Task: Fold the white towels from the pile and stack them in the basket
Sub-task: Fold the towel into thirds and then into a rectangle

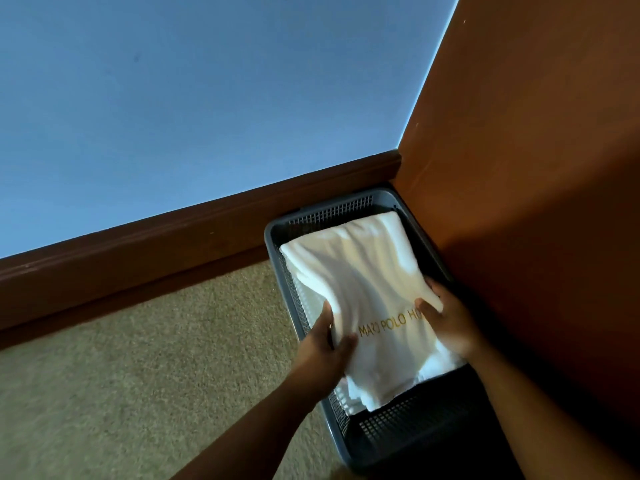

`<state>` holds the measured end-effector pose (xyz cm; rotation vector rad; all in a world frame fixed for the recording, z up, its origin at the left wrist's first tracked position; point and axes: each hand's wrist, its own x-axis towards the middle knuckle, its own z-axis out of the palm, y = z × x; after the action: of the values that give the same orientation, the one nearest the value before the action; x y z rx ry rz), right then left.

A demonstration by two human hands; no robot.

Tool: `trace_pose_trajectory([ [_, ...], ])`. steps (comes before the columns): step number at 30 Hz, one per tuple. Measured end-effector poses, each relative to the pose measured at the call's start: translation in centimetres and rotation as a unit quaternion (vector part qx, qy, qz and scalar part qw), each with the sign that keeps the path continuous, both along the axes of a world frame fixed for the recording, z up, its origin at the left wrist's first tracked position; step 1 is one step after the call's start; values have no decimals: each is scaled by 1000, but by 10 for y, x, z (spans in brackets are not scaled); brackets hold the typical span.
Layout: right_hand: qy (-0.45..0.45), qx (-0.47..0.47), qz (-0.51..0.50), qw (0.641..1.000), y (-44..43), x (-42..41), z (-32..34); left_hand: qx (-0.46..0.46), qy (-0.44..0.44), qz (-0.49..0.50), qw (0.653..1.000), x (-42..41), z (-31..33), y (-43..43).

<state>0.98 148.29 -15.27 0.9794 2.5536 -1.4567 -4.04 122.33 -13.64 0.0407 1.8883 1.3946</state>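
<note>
A folded white towel (360, 285) with gold lettering lies in the grey mesh basket (332, 211), which stands on the floor in the corner of the room. More white cloth shows under its near edge. My left hand (325, 344) grips the towel's left edge, thumb on top. My right hand (446, 322) holds the right edge, its fingers curled over the cloth. The towel's far end reaches almost to the basket's back wall.
Tan carpet (156, 368) spreads left of the basket. A dark wooden skirting board (173, 244) runs along the blue wall (207, 98) behind. An orange-brown wall (536, 168) stands right against the basket's right side.
</note>
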Motion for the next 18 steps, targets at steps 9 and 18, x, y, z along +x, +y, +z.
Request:
trace_pose_trajectory([
  [9, -186, 394, 108, 893, -31, 12, -8, -236, 279, -132, 922, 12, 29, 21],
  [18, -272, 290, 230, 888, -36, 49, -46, -361, 285, -461, 759, 1, -33, 44],
])
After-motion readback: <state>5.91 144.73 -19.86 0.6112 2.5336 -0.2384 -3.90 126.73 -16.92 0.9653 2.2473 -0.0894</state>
